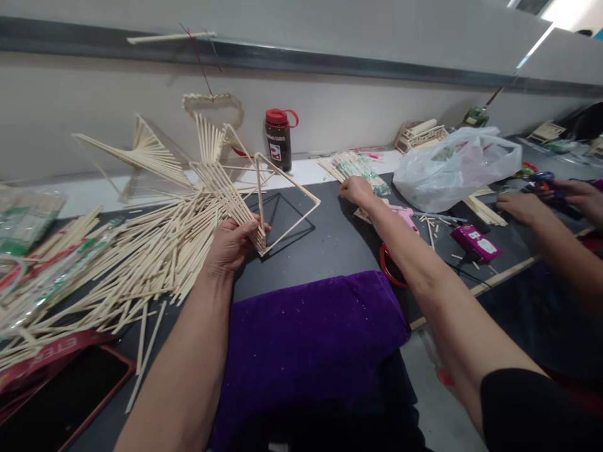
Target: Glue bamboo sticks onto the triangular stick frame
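My left hand (233,243) grips the lower end of a frame of wooden sticks (227,188), thumb across a fanned row of slats. Thin sticks of the frame form an open square that juts to the right above the dark table. Away to the right, my right hand (357,189) is down at the table with its fingers curled together; their tips are partly hidden, and I cannot make out what is in them. Just beyond it are wrapped stick bundles (360,168). A pink glue gun (405,216) lies beside my right forearm, and a red loop handle (391,267) shows partly beneath it.
Loose sticks (155,251) pile up on the left, near a phone (70,395). At the wall stand a twisted stick model (141,150) and a dark bottle (279,141). Rightward are a plastic bag (456,166), a purple box (475,243) and another person's hands (522,207). Purple cloth (311,333) covers my lap.
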Action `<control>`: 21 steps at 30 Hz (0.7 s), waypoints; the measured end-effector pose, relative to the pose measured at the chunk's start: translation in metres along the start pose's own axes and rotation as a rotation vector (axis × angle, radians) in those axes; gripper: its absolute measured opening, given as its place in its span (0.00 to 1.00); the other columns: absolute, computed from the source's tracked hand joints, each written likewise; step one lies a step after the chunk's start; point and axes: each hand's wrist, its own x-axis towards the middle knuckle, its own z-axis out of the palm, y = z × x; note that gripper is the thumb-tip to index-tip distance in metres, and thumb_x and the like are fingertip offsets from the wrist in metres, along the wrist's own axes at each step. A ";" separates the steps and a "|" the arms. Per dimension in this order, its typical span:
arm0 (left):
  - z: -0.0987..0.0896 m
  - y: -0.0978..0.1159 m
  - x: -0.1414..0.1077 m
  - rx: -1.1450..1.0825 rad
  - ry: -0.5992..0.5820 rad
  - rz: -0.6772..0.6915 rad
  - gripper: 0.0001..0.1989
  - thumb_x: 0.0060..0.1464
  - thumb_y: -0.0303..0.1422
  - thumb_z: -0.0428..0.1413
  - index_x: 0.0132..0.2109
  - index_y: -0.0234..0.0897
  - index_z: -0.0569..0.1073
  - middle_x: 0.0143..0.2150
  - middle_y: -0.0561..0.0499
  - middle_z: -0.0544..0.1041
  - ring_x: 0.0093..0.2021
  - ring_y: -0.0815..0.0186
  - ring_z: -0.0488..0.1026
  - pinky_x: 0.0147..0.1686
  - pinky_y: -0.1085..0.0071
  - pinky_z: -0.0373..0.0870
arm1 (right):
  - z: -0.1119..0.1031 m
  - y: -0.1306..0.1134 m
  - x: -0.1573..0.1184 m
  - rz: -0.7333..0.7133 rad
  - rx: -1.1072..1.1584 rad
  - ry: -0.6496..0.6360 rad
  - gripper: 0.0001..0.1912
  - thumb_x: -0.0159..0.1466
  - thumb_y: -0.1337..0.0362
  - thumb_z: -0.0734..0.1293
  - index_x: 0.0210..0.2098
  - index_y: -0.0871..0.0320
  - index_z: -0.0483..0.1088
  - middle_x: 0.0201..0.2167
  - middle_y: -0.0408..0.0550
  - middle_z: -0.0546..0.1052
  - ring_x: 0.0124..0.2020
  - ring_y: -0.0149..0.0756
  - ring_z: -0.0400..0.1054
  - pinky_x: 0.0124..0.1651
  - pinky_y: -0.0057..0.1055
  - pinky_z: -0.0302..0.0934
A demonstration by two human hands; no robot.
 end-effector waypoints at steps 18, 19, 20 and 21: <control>0.002 0.006 0.001 0.021 0.001 -0.039 0.15 0.36 0.32 0.68 0.33 0.34 0.74 0.26 0.50 0.80 0.22 0.68 0.72 0.22 0.75 0.68 | -0.005 -0.010 -0.012 -0.032 -0.030 -0.081 0.14 0.61 0.69 0.61 0.44 0.63 0.75 0.45 0.59 0.78 0.46 0.42 0.72 0.45 0.29 0.62; 0.001 0.006 0.001 0.022 0.004 -0.045 0.14 0.37 0.32 0.67 0.33 0.35 0.75 0.27 0.50 0.80 0.22 0.68 0.72 0.22 0.74 0.69 | -0.010 -0.010 -0.017 -0.065 -0.016 -0.055 0.15 0.61 0.69 0.61 0.44 0.61 0.74 0.44 0.56 0.78 0.46 0.40 0.72 0.45 0.27 0.61; 0.001 0.006 0.002 0.021 0.008 -0.056 0.13 0.38 0.33 0.67 0.33 0.36 0.75 0.27 0.51 0.80 0.22 0.67 0.72 0.22 0.73 0.69 | -0.017 -0.008 -0.022 -0.096 0.003 -0.026 0.15 0.61 0.69 0.61 0.44 0.60 0.74 0.44 0.53 0.79 0.45 0.38 0.71 0.44 0.26 0.61; 0.001 0.005 0.002 0.022 0.013 -0.072 0.12 0.38 0.33 0.67 0.33 0.37 0.75 0.27 0.52 0.80 0.23 0.67 0.72 0.22 0.73 0.69 | -0.025 -0.005 -0.027 -0.128 0.029 0.010 0.14 0.60 0.70 0.61 0.44 0.59 0.73 0.43 0.50 0.79 0.44 0.36 0.71 0.44 0.25 0.60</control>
